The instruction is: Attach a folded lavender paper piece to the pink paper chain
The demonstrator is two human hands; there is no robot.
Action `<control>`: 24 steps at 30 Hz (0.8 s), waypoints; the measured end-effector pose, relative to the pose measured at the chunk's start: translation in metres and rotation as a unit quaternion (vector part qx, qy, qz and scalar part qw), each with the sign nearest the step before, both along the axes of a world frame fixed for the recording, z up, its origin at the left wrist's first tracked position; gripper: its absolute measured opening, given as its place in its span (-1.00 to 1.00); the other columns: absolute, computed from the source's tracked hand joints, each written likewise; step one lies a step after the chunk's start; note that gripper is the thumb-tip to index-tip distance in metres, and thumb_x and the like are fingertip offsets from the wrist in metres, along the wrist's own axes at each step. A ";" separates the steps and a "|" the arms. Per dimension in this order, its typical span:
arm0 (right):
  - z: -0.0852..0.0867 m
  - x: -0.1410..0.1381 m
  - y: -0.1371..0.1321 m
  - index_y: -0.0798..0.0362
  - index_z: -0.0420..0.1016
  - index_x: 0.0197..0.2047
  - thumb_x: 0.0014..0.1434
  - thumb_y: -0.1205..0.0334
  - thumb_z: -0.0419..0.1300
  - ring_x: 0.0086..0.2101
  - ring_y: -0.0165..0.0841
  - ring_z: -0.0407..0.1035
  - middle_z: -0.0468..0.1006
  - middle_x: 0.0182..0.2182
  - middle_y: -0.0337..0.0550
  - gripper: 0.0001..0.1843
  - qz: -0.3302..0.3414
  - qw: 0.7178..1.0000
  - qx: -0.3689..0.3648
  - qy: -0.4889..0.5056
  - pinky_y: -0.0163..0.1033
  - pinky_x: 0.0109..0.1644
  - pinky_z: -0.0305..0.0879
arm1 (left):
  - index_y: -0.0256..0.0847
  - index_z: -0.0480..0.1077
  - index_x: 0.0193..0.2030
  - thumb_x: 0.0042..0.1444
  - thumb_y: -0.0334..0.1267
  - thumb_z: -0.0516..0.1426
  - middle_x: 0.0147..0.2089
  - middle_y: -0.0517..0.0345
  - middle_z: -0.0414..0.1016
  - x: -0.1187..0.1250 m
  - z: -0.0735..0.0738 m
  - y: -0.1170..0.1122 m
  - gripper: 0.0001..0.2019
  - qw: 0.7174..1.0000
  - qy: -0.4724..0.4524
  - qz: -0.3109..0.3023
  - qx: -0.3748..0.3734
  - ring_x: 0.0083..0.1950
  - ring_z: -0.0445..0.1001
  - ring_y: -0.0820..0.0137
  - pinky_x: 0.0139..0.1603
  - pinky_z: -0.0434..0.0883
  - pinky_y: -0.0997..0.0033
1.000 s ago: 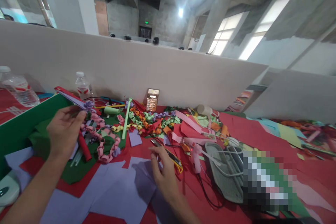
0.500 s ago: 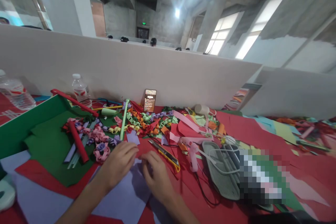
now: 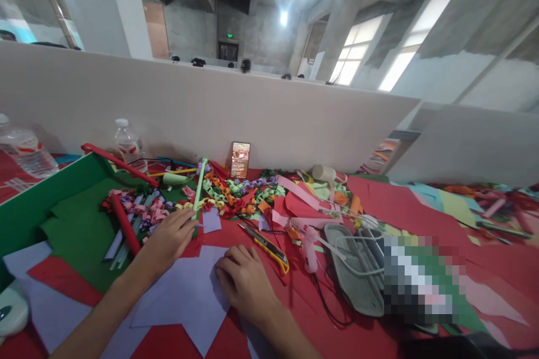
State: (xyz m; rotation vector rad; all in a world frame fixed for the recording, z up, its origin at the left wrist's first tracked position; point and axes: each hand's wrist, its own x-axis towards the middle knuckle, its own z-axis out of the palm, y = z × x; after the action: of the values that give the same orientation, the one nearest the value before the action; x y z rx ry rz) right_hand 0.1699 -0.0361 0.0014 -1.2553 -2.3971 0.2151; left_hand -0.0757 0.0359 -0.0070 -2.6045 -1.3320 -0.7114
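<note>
A purple paper sheet with pointed, star-like edges lies on the red table covering in front of me. My right hand rests at its right edge, fingers curled down on the paper, thumb tucked under. My left hand reaches out beyond the sheet's upper left, fingers extended and slightly apart. It partly covers the pink and purple paper flowers. A small purple tip shows by its fingertips; whether it touches that is unclear. Just above those fingers stands a light green paper stick. A yellow utility knife lies right of my right hand.
A pink glue gun with a cord lies beside a grey tray on the right. Paper chains and a phone stand along the white partition. On the left are a green box and water bottles.
My left hand has moved left, away from my right hand, to the paper flowers. My right hand has shifted slightly down, and more of the purple sheet shows.
</note>
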 end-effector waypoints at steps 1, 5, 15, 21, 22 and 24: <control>0.000 0.000 0.000 -0.07 0.50 -0.15 0.32 0.27 0.20 -0.17 -0.25 0.36 0.54 -0.18 -0.20 -0.93 -0.003 1.000 0.001 -0.003 -0.13 -0.07 0.18 | -0.24 0.50 0.04 0.34 -0.39 -0.04 0.17 -0.10 0.51 0.006 0.001 -0.004 -0.69 1.000 -0.013 -0.008 -0.008 0.26 0.39 0.15 0.32 0.31 -0.02; 0.003 0.001 0.001 -0.06 0.45 0.04 0.22 0.10 0.32 -0.07 -0.14 0.36 0.52 -0.03 -0.09 -0.66 -0.023 1.000 0.012 -0.005 0.00 0.05 0.20 | -0.16 0.46 0.12 0.31 -0.43 -0.03 0.17 0.01 0.54 0.038 0.001 -0.016 -0.64 0.997 -0.030 -0.055 -0.050 0.21 0.45 0.24 0.26 0.37 0.15; 0.007 0.008 0.003 -0.06 0.46 -0.07 0.22 0.17 0.32 -0.04 -0.14 0.37 0.53 -0.08 -0.13 -0.78 -0.033 0.999 0.005 0.004 0.09 0.16 0.14 | -0.25 0.52 -0.09 0.14 -0.62 0.04 -0.08 -0.10 0.63 0.065 0.007 0.000 -0.67 0.987 0.152 0.051 0.000 0.06 0.51 0.08 0.07 0.35 0.09; 0.002 0.006 0.003 -0.05 0.44 -0.07 0.24 0.24 0.29 -0.03 -0.14 0.38 0.53 -0.06 -0.11 -0.80 -0.042 0.999 0.004 0.014 0.07 0.17 0.15 | -0.22 0.49 -0.11 0.31 -0.42 0.04 -0.13 -0.02 0.62 0.067 0.019 -0.007 -0.81 0.992 0.121 0.041 -0.007 -0.05 0.52 0.12 -0.04 0.31 0.14; 0.003 0.006 0.003 -0.04 0.44 -0.07 0.24 0.25 0.29 -0.03 -0.14 0.38 0.53 -0.07 -0.11 -0.81 -0.044 0.999 0.002 0.013 0.06 0.17 0.15 | -0.22 0.49 -0.10 0.32 -0.40 0.04 -0.12 -0.03 0.62 0.067 0.019 -0.007 -0.81 0.992 0.122 0.042 -0.003 -0.04 0.51 0.11 -0.03 0.30 0.12; 0.003 0.006 0.003 -0.04 0.44 -0.08 0.25 0.24 0.28 -0.04 -0.15 0.38 0.53 -0.08 -0.12 -0.83 -0.047 0.999 -0.004 0.010 0.05 0.16 0.16 | -0.24 0.50 -0.12 0.29 -0.45 0.04 -0.13 -0.05 0.63 0.067 0.018 -0.004 -0.80 0.990 0.135 0.043 0.002 -0.02 0.51 0.08 -0.01 0.29 0.09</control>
State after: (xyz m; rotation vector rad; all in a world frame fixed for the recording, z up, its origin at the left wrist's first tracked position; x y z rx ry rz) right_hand 0.1762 -0.0326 0.0048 -1.3583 -2.3164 0.2079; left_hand -0.0088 0.0321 0.0108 -2.5118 -1.3453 -0.3325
